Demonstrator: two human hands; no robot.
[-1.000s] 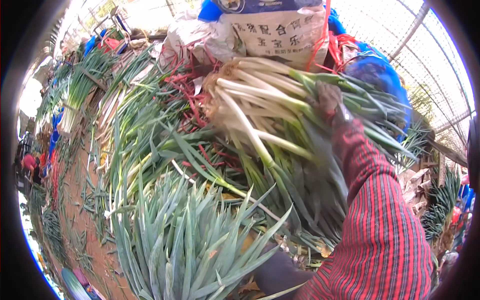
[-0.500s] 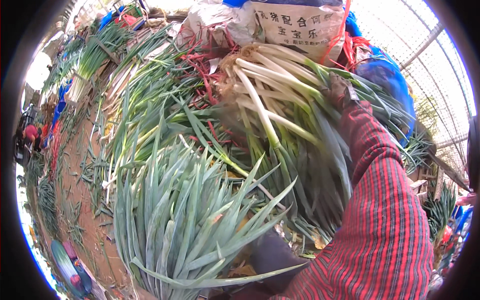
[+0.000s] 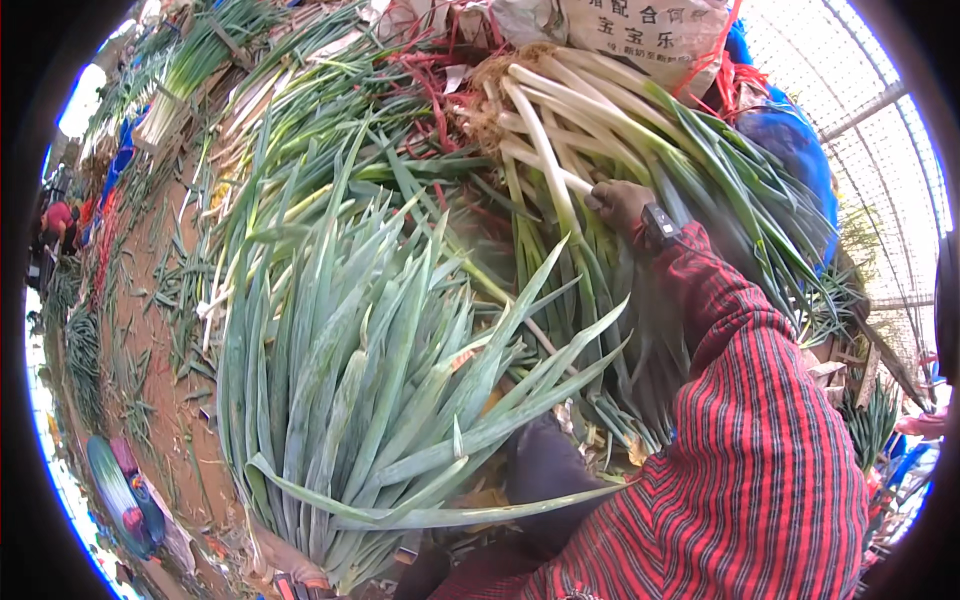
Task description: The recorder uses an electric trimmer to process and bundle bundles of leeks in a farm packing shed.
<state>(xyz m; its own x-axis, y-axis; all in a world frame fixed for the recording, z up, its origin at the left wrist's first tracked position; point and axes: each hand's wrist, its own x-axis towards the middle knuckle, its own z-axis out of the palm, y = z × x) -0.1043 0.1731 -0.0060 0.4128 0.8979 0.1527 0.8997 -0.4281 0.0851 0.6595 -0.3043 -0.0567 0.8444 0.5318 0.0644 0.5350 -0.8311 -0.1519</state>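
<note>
My right hand point(image 3: 618, 204), in a dark glove with a watch at the wrist and a red striped sleeve point(image 3: 760, 420) behind it, is closed on a thick bundle of leeks point(image 3: 560, 130) where the white stalks turn green. The stalks' rooted ends point up and to the left. A second fan of long blue-green leek leaves point(image 3: 370, 370) spreads in front of me, lower left of that hand. My left hand is hidden beneath these leaves.
A white printed sack point(image 3: 650, 30) and a blue bag point(image 3: 790, 150) lie behind the bundle, with red ties point(image 3: 440, 90) among the stalks. More leek bundles point(image 3: 190, 70) line the bare earth point(image 3: 150, 330) at left. Greenhouse netting point(image 3: 880, 120) is at right.
The leek bundle and my right hand have come closer and lower in view. The fan of green leaves now fills more of the lower left.
</note>
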